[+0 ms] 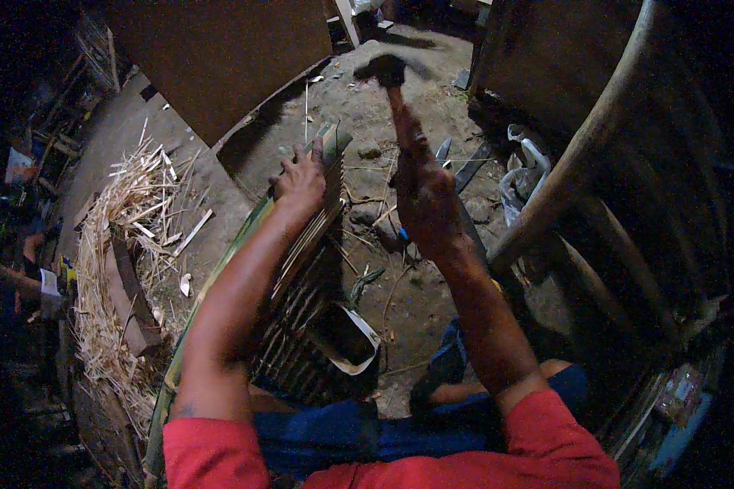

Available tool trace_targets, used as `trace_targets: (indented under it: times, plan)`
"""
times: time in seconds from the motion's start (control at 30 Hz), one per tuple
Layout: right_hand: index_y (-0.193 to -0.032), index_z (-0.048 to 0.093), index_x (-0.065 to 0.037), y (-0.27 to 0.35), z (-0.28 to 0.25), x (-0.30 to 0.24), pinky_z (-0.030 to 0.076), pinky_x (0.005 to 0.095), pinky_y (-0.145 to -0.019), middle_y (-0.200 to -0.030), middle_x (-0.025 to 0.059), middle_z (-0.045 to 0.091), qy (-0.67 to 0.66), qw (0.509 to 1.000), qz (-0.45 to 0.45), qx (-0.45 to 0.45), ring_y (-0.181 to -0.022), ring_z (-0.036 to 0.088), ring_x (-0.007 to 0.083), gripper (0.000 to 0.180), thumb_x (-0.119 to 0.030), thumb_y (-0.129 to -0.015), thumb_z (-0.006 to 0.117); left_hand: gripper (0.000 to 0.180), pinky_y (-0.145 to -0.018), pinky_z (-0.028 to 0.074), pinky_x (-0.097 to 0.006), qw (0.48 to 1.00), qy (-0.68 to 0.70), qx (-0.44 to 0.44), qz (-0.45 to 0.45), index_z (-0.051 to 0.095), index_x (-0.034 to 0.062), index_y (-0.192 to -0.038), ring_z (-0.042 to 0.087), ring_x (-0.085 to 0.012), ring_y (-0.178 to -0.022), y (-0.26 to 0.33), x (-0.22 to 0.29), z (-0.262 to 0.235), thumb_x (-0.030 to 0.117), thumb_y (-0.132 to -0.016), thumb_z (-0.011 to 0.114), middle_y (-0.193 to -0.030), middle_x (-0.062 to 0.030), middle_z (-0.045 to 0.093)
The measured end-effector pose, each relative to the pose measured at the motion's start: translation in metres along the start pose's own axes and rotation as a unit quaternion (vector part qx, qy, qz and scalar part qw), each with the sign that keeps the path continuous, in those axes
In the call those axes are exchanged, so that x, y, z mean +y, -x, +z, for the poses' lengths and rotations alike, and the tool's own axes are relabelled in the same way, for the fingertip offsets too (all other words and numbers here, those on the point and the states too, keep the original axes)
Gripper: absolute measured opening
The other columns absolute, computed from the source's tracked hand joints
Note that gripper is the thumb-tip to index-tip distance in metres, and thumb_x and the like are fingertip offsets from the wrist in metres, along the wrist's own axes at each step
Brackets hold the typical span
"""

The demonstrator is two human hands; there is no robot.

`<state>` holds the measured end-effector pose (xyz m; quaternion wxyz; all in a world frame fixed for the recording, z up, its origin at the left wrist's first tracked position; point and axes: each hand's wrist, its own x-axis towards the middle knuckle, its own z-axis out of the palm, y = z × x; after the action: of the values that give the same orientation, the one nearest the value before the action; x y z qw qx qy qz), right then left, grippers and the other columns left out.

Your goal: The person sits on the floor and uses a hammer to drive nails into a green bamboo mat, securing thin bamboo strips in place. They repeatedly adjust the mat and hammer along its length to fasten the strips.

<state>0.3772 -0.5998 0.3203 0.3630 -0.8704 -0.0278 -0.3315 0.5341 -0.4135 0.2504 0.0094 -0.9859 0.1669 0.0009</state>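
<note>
My right hand [428, 196] is closed around the handle of a hammer [389, 72], raised over the ground with its head up and blurred by motion. My left hand [302, 183] lies on the far end of a slatted bamboo piece [298, 259], fingers spread apart. Whether something small sits under its fingertips, I cannot tell. The piece is made of long, thin strips side by side and runs from my lap away from me. A long green bamboo pole [189, 342] borders its left side, partly hidden by my left forearm.
A heap of pale shavings [130, 228] lies to the left, with a wooden block [132, 306] on it. At the right, a thick slanting pole [583, 151] stands beside a white plastic bag [523, 175]. A pale curved strip [359, 359] lies near my legs. A brown panel [220, 61] stands at the back.
</note>
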Motion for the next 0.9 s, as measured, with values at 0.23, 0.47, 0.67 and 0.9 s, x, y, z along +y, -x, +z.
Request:
trace_targets:
  times: [0.23,0.47,0.67,0.9]
  plan:
    - [-0.154,0.026,-0.014,-0.023,0.018,-0.007,0.046,0.051,-0.062,-0.101,0.0285,0.064,-0.022,0.983,0.104,-0.147,-0.071,0.061,0.0426,0.065,-0.009,-0.093,0.049,0.075,-0.091,0.041,-0.074,0.999,-0.033,-0.037,0.008,0.012,0.0262,-0.158,0.039,-0.0516,-0.13,-0.009,-0.006,0.003,0.022,-0.094,0.052,-0.152,-0.0207,0.03]
    - [-0.149,0.035,-0.013,-0.023,0.016,0.001,0.047,0.0525,-0.058,-0.085,0.0268,0.064,-0.034,0.995,0.081,-0.043,-0.074,0.064,0.0463,0.056,-0.012,-0.095,0.05,0.069,-0.091,0.042,-0.073,0.999,-0.034,-0.031,-0.006,0.015,0.0268,-0.158,0.04,-0.0496,-0.131,-0.013,-0.01,0.006,0.022,-0.097,0.047,-0.151,-0.021,0.03]
    - [-0.15,0.034,-0.016,-0.03,0.024,-0.006,0.046,0.0533,-0.062,-0.084,0.0281,0.064,0.008,0.987,0.05,-0.154,-0.071,0.061,0.0479,0.056,-0.011,-0.096,0.049,0.068,-0.091,0.041,-0.074,0.999,-0.011,-0.052,0.008,0.015,0.0265,-0.158,0.04,-0.0493,-0.131,-0.011,-0.002,-0.001,0.022,-0.097,0.046,-0.154,-0.0208,0.027]
    - [-0.153,0.029,-0.017,-0.007,0.021,-0.003,0.047,0.0522,-0.06,-0.082,0.026,0.064,-0.027,0.999,0.0,0.037,-0.065,0.06,0.0452,0.058,-0.015,-0.098,0.047,0.07,-0.092,0.041,-0.074,0.997,-0.026,-0.066,-0.003,0.014,0.0268,-0.158,0.042,-0.0477,-0.128,-0.002,0.005,-0.008,0.022,-0.097,0.047,-0.155,-0.02,0.026]
